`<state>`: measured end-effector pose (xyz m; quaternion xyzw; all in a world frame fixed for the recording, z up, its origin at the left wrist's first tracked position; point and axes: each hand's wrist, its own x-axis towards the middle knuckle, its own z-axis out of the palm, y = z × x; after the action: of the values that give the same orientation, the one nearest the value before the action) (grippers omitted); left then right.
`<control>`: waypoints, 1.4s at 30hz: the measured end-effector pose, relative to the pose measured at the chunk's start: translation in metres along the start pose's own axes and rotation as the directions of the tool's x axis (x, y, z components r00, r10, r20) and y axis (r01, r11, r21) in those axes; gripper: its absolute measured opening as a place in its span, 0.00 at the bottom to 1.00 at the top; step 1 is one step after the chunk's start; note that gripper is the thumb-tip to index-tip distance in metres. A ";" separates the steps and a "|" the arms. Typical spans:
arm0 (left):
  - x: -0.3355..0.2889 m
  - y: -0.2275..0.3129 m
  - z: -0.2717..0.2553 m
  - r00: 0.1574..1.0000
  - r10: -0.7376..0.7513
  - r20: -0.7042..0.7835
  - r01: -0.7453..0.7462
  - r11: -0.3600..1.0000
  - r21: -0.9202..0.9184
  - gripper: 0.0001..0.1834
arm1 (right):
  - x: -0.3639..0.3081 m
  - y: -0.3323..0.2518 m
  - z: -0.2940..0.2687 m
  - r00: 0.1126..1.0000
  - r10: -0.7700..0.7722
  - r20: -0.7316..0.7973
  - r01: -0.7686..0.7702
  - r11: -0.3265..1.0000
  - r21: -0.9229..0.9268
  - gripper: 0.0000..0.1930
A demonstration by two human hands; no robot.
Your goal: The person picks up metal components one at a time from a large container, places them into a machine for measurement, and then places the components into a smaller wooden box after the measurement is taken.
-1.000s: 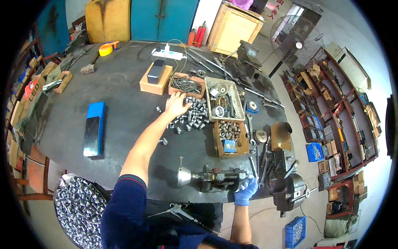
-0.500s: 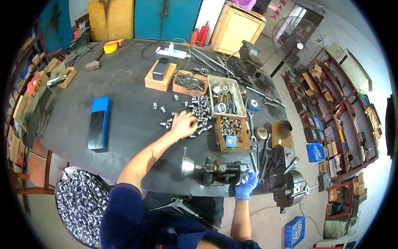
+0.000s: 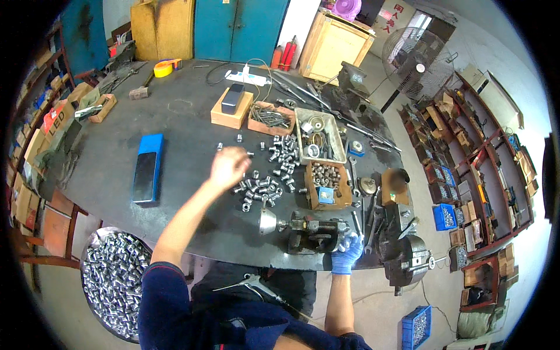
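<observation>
My bare left hand (image 3: 229,166) is over the bench among small silver metal fittings (image 3: 261,189), its fingers loosely bent and apart, with nothing visible in them. A few single fittings lie just beyond it; a looser heap (image 3: 284,153) lies to its right. My right hand (image 3: 348,251), in a blue glove, is closed around the right end of a dark metal spindle fixture (image 3: 318,236) at the bench's near edge. A silver cup-shaped head (image 3: 267,221) sits on the fixture's left end. The glove hides the part it grips.
Right of the heap stand a cardboard box of fittings (image 3: 331,195) and a tray of parts (image 3: 339,153). A vise (image 3: 408,256) is at the right corner. A blue case (image 3: 148,169) lies left. A large tub of fittings (image 3: 116,280) stands below left; an air gun (image 3: 254,283) lies across my lap.
My left hand has moved left and slightly away from the heap. A group of fittings now lies nearer the spindle fixture, apart from the rest. My right hand stays on the fixture.
</observation>
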<state>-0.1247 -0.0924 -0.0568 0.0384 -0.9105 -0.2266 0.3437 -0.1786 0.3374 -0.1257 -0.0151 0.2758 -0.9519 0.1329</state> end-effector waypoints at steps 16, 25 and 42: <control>0.042 -0.077 0.060 0.942 -0.269 0.203 0.314 0.920 -0.235 0.20 | 0.002 -0.001 -0.004 0.999 0.048 -0.024 -0.047 0.998 0.037 0.18; 0.068 -0.051 0.094 0.940 -0.206 0.273 0.232 0.970 -0.066 0.23 | 0.005 0.000 -0.004 0.994 0.113 0.009 -0.113 0.987 0.114 0.19; -0.001 0.010 0.030 0.900 0.198 0.389 -0.141 0.975 -0.171 0.09 | -0.002 -0.003 0.004 0.999 0.047 -0.004 -0.047 0.999 -0.007 0.18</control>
<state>-0.1425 -0.0710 -0.0732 -0.1128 -0.9437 -0.2615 0.1685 -0.1769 0.3387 -0.1204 -0.0071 0.2797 -0.9476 0.1544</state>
